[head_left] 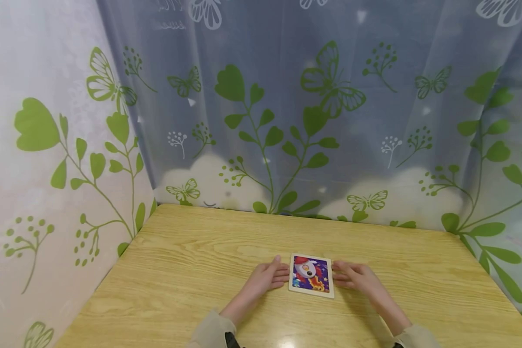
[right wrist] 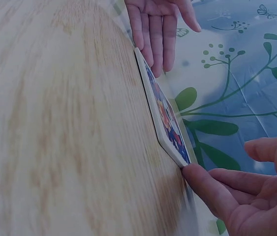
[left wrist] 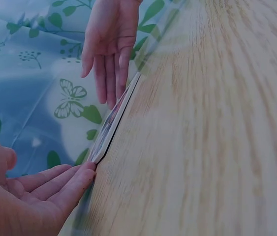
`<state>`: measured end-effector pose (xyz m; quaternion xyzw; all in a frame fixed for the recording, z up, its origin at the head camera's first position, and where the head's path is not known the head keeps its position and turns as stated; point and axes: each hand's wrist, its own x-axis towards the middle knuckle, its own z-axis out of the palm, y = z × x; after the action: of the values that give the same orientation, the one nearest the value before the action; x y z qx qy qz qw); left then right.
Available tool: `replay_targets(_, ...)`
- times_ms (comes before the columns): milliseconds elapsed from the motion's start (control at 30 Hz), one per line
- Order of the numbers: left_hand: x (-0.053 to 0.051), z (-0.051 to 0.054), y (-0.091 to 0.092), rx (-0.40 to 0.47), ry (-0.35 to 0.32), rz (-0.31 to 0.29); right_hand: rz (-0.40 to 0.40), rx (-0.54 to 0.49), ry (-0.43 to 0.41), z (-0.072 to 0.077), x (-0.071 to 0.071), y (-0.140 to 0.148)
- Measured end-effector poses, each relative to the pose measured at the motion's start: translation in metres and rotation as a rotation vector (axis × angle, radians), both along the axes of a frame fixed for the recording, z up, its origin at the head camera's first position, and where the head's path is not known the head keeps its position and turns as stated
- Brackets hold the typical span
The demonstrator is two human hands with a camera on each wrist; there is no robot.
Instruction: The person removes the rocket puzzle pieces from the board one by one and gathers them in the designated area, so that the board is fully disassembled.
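Note:
A square picture puzzle board (head_left: 311,275) with a pale border lies flat on the wooden table; it shows a rocket with flames on a purple starry ground. My left hand (head_left: 267,276) is at its left edge, fingers extended and palm turned inward. On the opposite side my right hand (head_left: 357,277) has its fingers straight toward the right edge. In the right wrist view, a fingertip of the right hand (right wrist: 246,196) touches the board's corner (right wrist: 165,115). The left wrist view shows the left hand's (left wrist: 40,201) fingertips against the board's near end (left wrist: 112,123).
The wooden table (head_left: 191,251) extends around the board on all sides. A blue-grey curtain (head_left: 278,145) with green leaves and butterflies hangs along the back edge, and similar pale cloth (head_left: 61,193) lines the left side.

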<state>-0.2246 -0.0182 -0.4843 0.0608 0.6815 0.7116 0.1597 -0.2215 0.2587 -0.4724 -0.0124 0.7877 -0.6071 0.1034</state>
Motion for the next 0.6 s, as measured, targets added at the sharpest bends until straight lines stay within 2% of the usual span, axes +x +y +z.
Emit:
replay_targets(400, 0.005, -0.001, -0.014, 0.028, 0.003, -0.031, 0.09, -0.073, -0.045, 0.001, 0.003, -0.001)
replay_targets(600, 0.006, -0.001, -0.021, 0.037, -0.031, -0.033, 0.111, -0.095, -0.045, -0.001, 0.005, -0.004)
